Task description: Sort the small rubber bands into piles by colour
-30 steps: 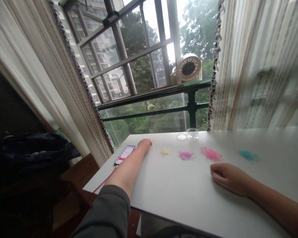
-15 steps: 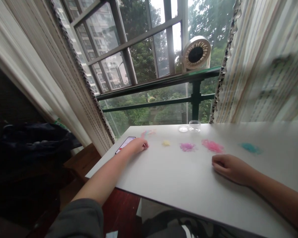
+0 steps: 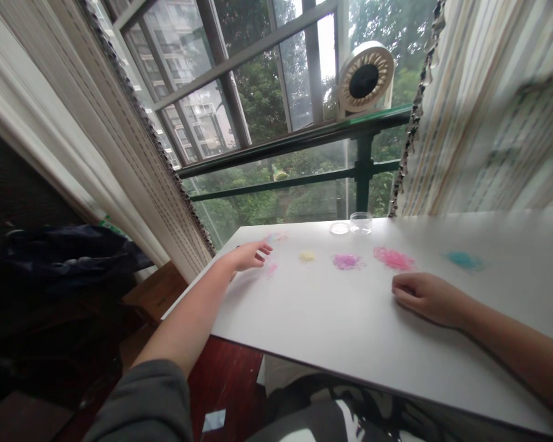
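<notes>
My left hand [image 3: 251, 255] hovers over the left end of the white table [image 3: 299, 313], fingers apart and holding nothing that I can see. A few pink bits [image 3: 271, 268] lie just below its fingertips, and a mixed-colour scatter [image 3: 276, 236] lies just beyond. My right hand [image 3: 419, 296] rests on the table in a loose fist, with nothing visible in it. Close behind it is a pile of thin pink strands or bands [image 3: 394, 258]. Purple [image 3: 347, 262], pale yellow [image 3: 306, 256] and teal [image 3: 464, 259] piles sit in the same row.
At the table's back edge stand a clear round tub [image 3: 360, 224] and its clear lid [image 3: 340, 228]. A round fan [image 3: 365, 81] sits by the window above the green railing [image 3: 304, 132]. Curtains hang on both sides. A cardboard box [image 3: 159, 288] is left of the table.
My left hand has lifted slightly and moved left, its fingers opening; pink bits now show beneath it. The phone is now hidden behind that hand. My right hand stays in place.
</notes>
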A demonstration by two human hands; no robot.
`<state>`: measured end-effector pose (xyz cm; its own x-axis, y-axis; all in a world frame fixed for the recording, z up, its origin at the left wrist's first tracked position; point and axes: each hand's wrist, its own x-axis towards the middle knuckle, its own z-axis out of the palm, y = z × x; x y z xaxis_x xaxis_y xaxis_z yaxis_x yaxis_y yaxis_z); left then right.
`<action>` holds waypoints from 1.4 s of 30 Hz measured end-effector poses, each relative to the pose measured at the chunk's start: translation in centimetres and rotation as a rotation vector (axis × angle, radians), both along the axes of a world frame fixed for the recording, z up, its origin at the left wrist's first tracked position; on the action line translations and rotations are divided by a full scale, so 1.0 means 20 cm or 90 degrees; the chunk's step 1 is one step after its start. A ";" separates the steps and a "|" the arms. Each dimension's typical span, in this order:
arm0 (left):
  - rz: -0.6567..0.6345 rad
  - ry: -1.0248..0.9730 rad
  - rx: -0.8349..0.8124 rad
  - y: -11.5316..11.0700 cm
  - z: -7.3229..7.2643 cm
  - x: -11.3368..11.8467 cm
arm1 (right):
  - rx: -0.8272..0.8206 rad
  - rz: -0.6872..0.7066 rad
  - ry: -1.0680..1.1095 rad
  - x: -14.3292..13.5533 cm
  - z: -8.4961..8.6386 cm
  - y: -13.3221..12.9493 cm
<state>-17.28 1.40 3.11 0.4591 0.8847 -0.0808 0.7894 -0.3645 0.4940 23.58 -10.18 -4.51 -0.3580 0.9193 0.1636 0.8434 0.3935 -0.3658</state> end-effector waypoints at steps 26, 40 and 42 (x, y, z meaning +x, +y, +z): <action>0.005 0.236 0.177 0.04 -0.15 0.08 | 0.010 -0.012 0.015 -0.01 0.01 0.00; 0.061 0.200 0.221 0.04 -0.14 0.08 | 0.005 -0.016 0.029 -0.01 0.01 -0.01; 0.060 0.191 0.223 0.01 -0.17 0.09 | 0.002 -0.016 0.028 -0.01 0.02 -0.01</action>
